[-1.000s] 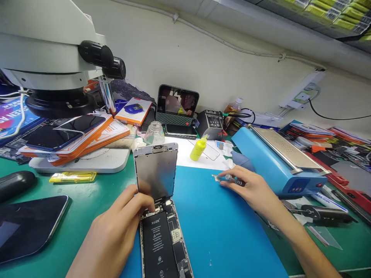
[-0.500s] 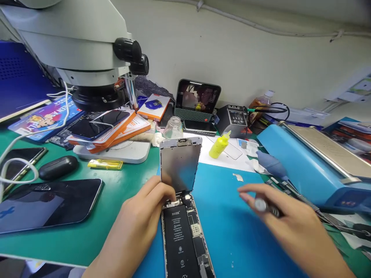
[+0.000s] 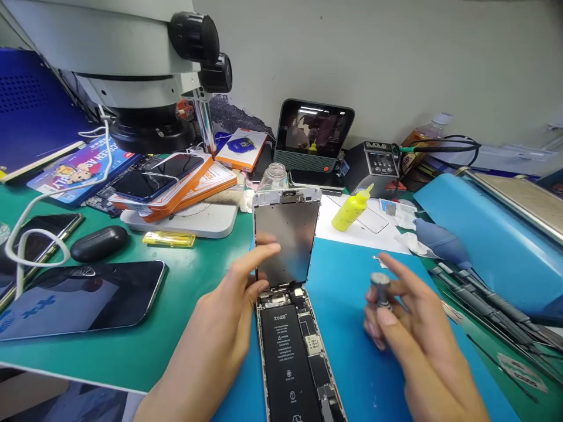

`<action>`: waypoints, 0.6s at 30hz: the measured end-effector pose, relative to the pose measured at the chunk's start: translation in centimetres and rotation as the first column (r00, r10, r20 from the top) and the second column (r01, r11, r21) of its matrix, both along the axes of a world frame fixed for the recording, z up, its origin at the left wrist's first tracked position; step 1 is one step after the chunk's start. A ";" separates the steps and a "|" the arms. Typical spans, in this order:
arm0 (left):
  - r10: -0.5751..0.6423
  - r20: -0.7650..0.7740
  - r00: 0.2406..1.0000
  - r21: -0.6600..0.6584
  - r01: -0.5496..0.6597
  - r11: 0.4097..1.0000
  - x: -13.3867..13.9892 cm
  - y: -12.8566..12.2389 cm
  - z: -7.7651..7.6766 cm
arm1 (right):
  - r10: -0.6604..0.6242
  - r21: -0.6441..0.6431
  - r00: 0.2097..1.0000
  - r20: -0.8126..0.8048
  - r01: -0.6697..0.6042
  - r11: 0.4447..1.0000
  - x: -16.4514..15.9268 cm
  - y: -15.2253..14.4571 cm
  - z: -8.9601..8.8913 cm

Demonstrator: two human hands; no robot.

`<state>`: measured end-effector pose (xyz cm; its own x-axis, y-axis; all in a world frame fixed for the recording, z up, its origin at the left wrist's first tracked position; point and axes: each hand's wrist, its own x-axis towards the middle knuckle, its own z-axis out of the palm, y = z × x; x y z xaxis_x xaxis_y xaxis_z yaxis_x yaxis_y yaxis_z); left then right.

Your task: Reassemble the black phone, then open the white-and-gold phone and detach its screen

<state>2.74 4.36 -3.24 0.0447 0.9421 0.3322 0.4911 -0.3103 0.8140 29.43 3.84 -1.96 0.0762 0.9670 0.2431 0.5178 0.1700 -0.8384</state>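
Note:
An opened phone (image 3: 303,351) lies on the blue mat, its black battery (image 3: 285,357) and boards exposed. Its screen assembly (image 3: 285,237) stands raised at the far end, metal back plate facing me. My left hand (image 3: 224,316) is at the screen's lower left edge, one finger stretched across the plate and the others bent around the edge, partly hidden. Right of the phone, my right hand (image 3: 417,340) is closed around a screwdriver (image 3: 380,287) with a round grey end cap; its index finger points away. A small metal shield plate (image 3: 379,261) lies on the mat beyond that hand.
A microscope (image 3: 132,76) overhangs the left. Under it are boxes and a phone (image 3: 153,176). A yellow bottle (image 3: 352,210) stands on white paper behind the mat. Several tweezers (image 3: 492,308) and a blue machine (image 3: 492,246) lie right. A dark phone (image 3: 83,302) lies left.
My left fingers have lifted from the phone's top connector area to the screen. My right hand has turned the screwdriver more upright and sits slightly lower. The camera view has shifted.

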 end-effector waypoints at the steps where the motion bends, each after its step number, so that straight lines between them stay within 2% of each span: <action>1: 0.024 0.000 1.000 0.000 -0.024 1.000 0.1 0.0 -0.1 | -0.018 -0.021 0.994 -0.111 0.016 1.000 -0.1 0.1 0.1; 4: 0.061 0.001 0.998 0.007 -0.061 0.998 0.2 -0.2 -0.2 | -0.043 -0.003 0.956 -0.290 0.044 0.999 -0.6 0.3 0.3; 8: 0.075 0.003 0.997 0.004 -0.075 0.997 0.3 -0.2 0.0 | -0.088 0.106 0.954 -0.286 0.123 0.987 -1.4 0.4 0.3; 12: 0.056 0.002 0.998 0.006 -0.056 0.998 0.3 -0.1 0.3 | -0.116 0.161 0.982 -0.152 0.140 0.977 -1.3 0.1 -0.2; 15: 0.047 -0.036 0.998 0.051 -0.045 0.998 0.2 0.0 0.2 | -0.180 0.220 0.983 0.031 0.169 0.961 -1.2 -0.3 -0.5; 18: 0.014 -0.106 0.994 0.099 -0.003 0.995 0.0 0.1 0.2 | -0.295 0.296 0.910 0.290 0.208 0.932 -1.5 -0.7 -0.7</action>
<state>2.74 4.45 -2.99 0.0771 0.9053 0.4176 0.5765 -0.3822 0.7222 27.94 3.13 -2.61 0.1834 0.8283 0.5295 0.8066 0.1811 -0.5627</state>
